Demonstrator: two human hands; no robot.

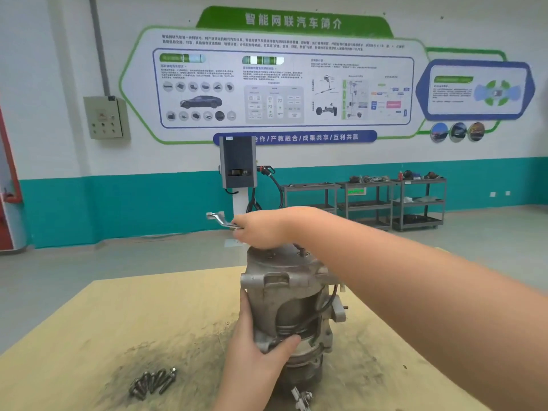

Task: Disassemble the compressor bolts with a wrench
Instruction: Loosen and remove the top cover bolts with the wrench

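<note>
The compressor [292, 304] stands upright near the middle of the surface [89, 321], which is covered with a yellowish sheet stained dark around the base of the compressor. The left hand [258, 348] grips the lower body of the compressor, the thumb hooked over a cast lug and the fingers going behind the housing, so the hand is clenched on the part. The right hand [261, 229] is above the top cover and holds a wrench [221, 219]; the free end of the wrench sticks out to the left, and the working end is hidden under the hand, so I cannot tell if it sits on a bolt head.

Several removed bolts [154, 382] lie together toward the near left part of the surface, well apart from the compressor. This suggests that the task is already well along and that a bolt in the top cover is now being loosened.

To do this step well, the wrench should sit fully and squarely on the bolt head before force is applied. The left hand should press the body down firmly, because the tall compressor could tip or turn. A slow, even pull is better than a sudden one.
</note>
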